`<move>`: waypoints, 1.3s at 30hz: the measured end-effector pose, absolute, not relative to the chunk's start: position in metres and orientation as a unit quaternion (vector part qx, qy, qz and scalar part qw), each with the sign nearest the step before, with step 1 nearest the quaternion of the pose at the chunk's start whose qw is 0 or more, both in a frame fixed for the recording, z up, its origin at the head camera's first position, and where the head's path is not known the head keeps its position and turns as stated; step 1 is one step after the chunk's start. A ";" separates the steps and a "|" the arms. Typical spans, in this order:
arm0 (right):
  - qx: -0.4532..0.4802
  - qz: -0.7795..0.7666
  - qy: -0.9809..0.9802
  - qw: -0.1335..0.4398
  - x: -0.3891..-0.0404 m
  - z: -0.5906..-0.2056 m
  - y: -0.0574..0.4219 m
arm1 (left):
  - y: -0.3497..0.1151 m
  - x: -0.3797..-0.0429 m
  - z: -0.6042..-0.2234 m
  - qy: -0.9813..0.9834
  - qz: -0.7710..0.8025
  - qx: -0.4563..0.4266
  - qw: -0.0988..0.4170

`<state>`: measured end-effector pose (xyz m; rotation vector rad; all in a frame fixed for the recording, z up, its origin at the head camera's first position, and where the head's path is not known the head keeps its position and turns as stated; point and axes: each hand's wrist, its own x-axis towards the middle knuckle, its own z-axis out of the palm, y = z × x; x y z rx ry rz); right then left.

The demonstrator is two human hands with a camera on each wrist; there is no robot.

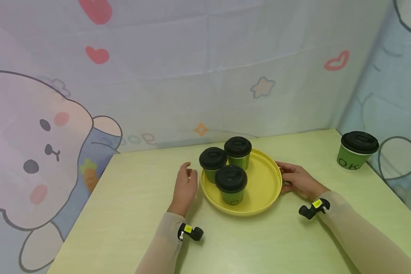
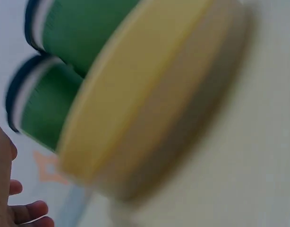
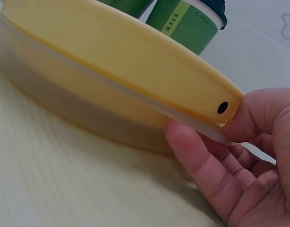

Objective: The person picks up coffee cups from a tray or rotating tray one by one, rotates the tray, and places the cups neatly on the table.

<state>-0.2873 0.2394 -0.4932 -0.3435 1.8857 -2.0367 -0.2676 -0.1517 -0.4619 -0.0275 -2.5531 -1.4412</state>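
A round, shallow yellow plastic tray (image 1: pixel 263 179) is on the pale yellow-green table (image 1: pixel 137 194), between the two hands. The right hand (image 1: pixel 302 182) grasps the tray at its right edge: in the right wrist view the thumb lies against the outer wall, beside a small dark oval spot (image 3: pixel 223 108), and the other fingers reach beneath the edge. The left hand (image 1: pixel 185 187) is released and holds nothing; it is just beside the tray's left edge, apart from it, fingers loosely bent.

Three green paper cups with white rims and black lids stand upright, close together, on the tray's left half. One, the rear cup (image 1: pixel 238 152), is toward the tray's far edge; another, the left cup (image 1: pixel 212 163), is by its left edge; the third, the front cup (image 1: pixel 231 184), is closest to the tray's near edge.

A matching black-lidded green cup marked "OK" (image 1: pixel 355 152) stands upright on the table, well apart from the tray, to its right and slightly farther back. Behind the tray hangs a pale cloth backdrop (image 1: pixel 191 76) printed with hearts, a star and a cartoon animal. Nearer than the tray, pale sleeves (image 1: pixel 161 243) cover the forearms, each with a small black device (image 1: pixel 190 231) at the wrist.
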 end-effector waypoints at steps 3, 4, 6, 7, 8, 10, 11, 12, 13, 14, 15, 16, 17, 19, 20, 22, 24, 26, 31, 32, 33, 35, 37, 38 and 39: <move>-0.117 -0.717 0.666 0.171 -0.286 -0.492 0.239 | -0.148 -0.258 -0.439 -0.859 -0.485 -0.037 0.159; -0.117 -0.716 0.666 0.171 -0.286 -0.492 0.239 | -0.146 -0.256 -0.433 -0.859 -0.478 -0.051 0.174; -0.116 -0.716 0.667 0.169 -0.286 -0.493 0.239 | -0.140 -0.249 -0.420 -0.862 -0.463 -0.077 0.191; -0.116 -0.717 0.666 0.168 -0.286 -0.493 0.239 | -0.136 -0.246 -0.415 -0.864 -0.455 -0.090 0.196; -0.117 -0.718 0.665 0.167 -0.287 -0.493 0.239 | -0.133 -0.243 -0.410 -0.867 -0.445 -0.102 0.201; -0.117 -0.721 0.662 0.168 -0.287 -0.494 0.238 | -0.125 -0.237 -0.400 -0.870 -0.427 -0.125 0.211; -0.116 -0.722 0.661 0.167 -0.287 -0.494 0.238 | -0.121 -0.234 -0.395 -0.870 -0.421 -0.138 0.218; -0.115 -0.723 0.660 0.167 -0.287 -0.495 0.237 | -0.117 -0.232 -0.392 -0.869 -0.415 -0.151 0.225; -0.114 -0.724 0.659 0.167 -0.287 -0.495 0.237 | -0.113 -0.229 -0.388 -0.867 -0.407 -0.165 0.236; -0.114 -0.725 0.658 0.168 -0.287 -0.495 0.237 | -0.109 -0.227 -0.385 -0.864 -0.400 -0.181 0.247; -0.114 -0.725 0.658 0.168 -0.287 -0.495 0.237 | -0.105 -0.224 -0.381 -0.860 -0.394 -0.197 0.257; -0.114 -0.724 0.659 0.168 -0.287 -0.495 0.237 | -0.101 -0.222 -0.379 -0.856 -0.389 -0.214 0.267; -0.113 -0.724 0.659 0.168 -0.287 -0.495 0.237 | -0.097 -0.221 -0.376 -0.851 -0.383 -0.230 0.276; -0.113 -0.724 0.659 0.168 -0.287 -0.495 0.238 | -0.088 -0.218 -0.373 -0.844 -0.370 -0.256 0.293; -0.114 -0.724 0.659 0.168 -0.287 -0.495 0.238 | -0.084 -0.217 -0.372 -0.840 -0.364 -0.268 0.300; -0.113 -0.725 0.658 0.169 -0.287 -0.495 0.238 | -0.074 -0.213 -0.371 -0.833 -0.352 -0.292 0.311; -0.111 -0.726 0.657 0.170 -0.287 -0.494 0.239 | -0.063 -0.209 -0.372 -0.827 -0.336 -0.318 0.318; -0.109 -0.726 0.657 0.172 -0.287 -0.494 0.239 | -0.051 -0.204 -0.374 -0.822 -0.318 -0.345 0.323; -0.106 -0.728 0.655 0.172 -0.287 -0.495 0.240 | -0.028 -0.191 -0.381 -0.820 -0.255 -0.402 0.319; -0.107 -0.729 0.654 0.171 -0.288 -0.496 0.240 | -0.024 -0.189 -0.383 -0.821 -0.240 -0.410 0.315; -0.107 -0.730 0.653 0.171 -0.288 -0.496 0.240 | -0.021 -0.188 -0.385 -0.823 -0.226 -0.417 0.312; -0.108 -0.732 0.651 0.170 -0.288 -0.497 0.240 | -0.015 -0.186 -0.390 -0.827 -0.200 -0.429 0.304; -0.109 -0.732 0.651 0.170 -0.289 -0.498 0.240 | -0.011 -0.184 -0.395 -0.830 -0.178 -0.439 0.294; -0.109 -0.732 0.650 0.171 -0.289 -0.498 0.240 | -0.010 -0.184 -0.398 -0.831 -0.170 -0.445 0.287; -0.110 -0.732 0.650 0.171 -0.290 -0.498 0.240 | -0.009 -0.183 -0.400 -0.832 -0.163 -0.450 0.280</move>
